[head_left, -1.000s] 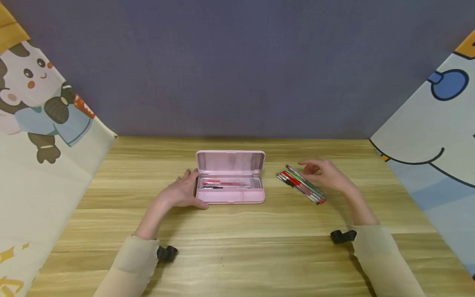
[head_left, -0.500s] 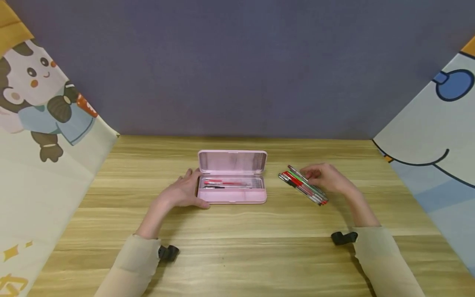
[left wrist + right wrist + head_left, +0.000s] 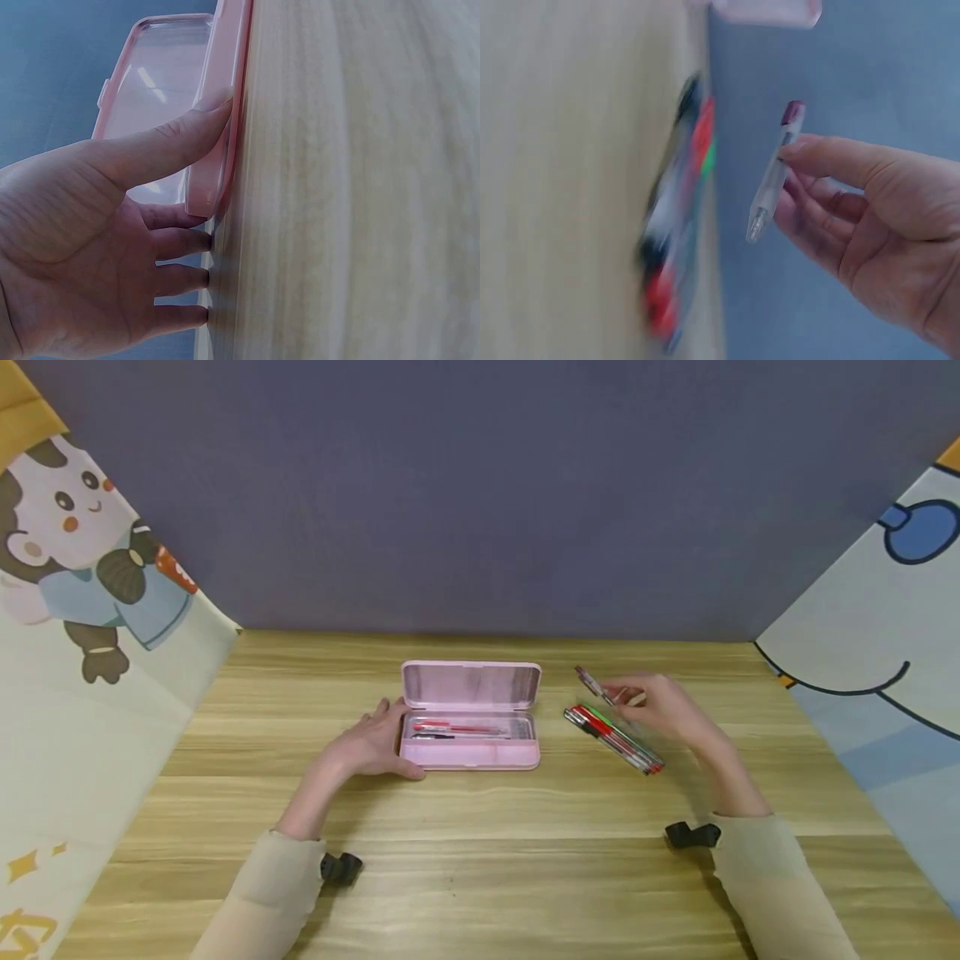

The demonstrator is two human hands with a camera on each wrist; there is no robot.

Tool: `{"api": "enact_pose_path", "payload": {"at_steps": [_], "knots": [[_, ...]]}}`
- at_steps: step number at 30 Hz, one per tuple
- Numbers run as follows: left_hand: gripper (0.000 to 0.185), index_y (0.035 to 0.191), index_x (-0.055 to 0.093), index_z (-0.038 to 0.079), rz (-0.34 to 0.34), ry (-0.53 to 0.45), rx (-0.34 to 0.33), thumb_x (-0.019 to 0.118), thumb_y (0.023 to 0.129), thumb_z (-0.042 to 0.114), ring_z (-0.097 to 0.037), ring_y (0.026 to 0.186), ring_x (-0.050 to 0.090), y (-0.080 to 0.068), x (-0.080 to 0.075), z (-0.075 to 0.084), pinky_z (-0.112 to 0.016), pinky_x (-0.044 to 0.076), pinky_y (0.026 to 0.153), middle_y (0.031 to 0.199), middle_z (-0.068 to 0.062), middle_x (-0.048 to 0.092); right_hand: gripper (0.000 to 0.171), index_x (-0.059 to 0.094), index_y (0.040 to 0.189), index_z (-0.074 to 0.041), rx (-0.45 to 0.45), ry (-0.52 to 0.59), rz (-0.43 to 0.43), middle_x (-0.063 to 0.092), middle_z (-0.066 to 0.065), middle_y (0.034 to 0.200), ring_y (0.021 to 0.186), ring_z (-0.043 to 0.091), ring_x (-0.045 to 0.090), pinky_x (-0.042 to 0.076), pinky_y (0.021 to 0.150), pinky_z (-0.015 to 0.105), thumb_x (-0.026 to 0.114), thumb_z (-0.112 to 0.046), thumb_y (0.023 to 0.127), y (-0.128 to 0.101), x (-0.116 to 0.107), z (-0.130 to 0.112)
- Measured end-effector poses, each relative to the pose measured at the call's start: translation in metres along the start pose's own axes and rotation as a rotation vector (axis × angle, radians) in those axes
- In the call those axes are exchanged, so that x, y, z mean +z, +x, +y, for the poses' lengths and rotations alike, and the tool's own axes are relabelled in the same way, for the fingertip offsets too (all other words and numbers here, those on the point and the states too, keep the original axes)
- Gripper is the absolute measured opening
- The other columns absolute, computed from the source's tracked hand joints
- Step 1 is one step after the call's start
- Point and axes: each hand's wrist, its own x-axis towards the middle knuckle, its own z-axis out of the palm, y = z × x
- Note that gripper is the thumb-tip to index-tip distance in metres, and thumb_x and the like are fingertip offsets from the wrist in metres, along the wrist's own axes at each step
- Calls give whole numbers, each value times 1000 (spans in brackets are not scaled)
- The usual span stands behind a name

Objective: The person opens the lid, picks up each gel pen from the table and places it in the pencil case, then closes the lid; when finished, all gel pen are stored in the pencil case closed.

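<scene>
- The right hand (image 3: 663,706) pinches one pen (image 3: 774,172) above the pen pile (image 3: 613,739) on the table (image 3: 480,860).
- The left hand (image 3: 367,745), fingers straight, touches the open pink pencil case (image 3: 470,743).

One pink pencil case (image 3: 470,739) sits open in the middle of the frame, and two pens (image 3: 457,732) lie inside it, one red and one dark. To the right of centre there is one loose bundle of pens (image 3: 613,739) on the table (image 3: 480,860); it holds several, red, green and dark among them, but they overlap too much for an exact count. One more pen (image 3: 774,172), clear with a dark red end, is lifted above that bundle. Two hands are in view: one left hand (image 3: 367,747) and one right hand (image 3: 663,710). Two printed cloth panels (image 3: 82,635) stand at the frame's left and right edges.
</scene>
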Motion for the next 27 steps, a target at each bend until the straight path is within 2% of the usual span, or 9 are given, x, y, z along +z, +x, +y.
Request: {"api": "enact_pose_path", "payload": {"at_steps": [5, 9, 13, 16, 19, 27], "knots": [[112, 157, 27, -1, 10, 5, -3, 91, 74, 39, -52, 158, 9, -1, -1, -1, -68, 14, 129, 171, -25, 16, 41, 68, 134, -6, -124, 39, -3, 75, 13, 121, 98, 23, 71, 65, 80, 37, 71, -1, 93, 21, 9, -45], [113, 158, 26, 0, 9, 8, -9, 91, 74, 39, -52, 158, 9, -1, -2, -1, -68, 14, 128, 171, -25, 15, 42, 69, 133, -9, -224, 30, -22, 75, 8, 118, 95, 17, 71, 65, 79, 33, 73, -2, 92, 39, 28, -75], [113, 158, 26, 0, 1, 6, -11, 91, 75, 39, -51, 158, 8, 0, -1, 0, -67, 13, 129, 172, -24, 14, 42, 73, 129, -11, -345, -72, -27, 77, 5, 115, 88, 15, 72, 62, 72, 30, 76, -1, 89, 58, 52, -96], [113, 158, 26, 0, -4, 11, -13, 90, 75, 39, -52, 158, 8, 0, -1, 0, -68, 14, 129, 171, -25, 13, 40, 75, 126, -14, -400, -156, -45, 77, 2, 112, 91, 15, 72, 61, 73, 32, 78, -2, 88, 70, 69, -107], [113, 159, 25, 1, -7, 11, -18, 91, 75, 39, -52, 158, 8, 0, -1, 0, -69, 14, 128, 172, -25, 13, 36, 77, 122, -15, -416, -203, -71, 77, 1, 109, 97, 16, 73, 62, 79, 34, 78, -3, 88, 78, 83, -114], [115, 159, 25, 2, -3, 11, -36, 91, 74, 39, -52, 158, 8, 1, -1, 1, -71, 15, 127, 172, -24, 12, 30, 79, 119, -21, -370, -327, -123, 79, 0, 111, 101, 17, 75, 64, 86, 36, 73, -8, 93, 89, 107, -132]]}}
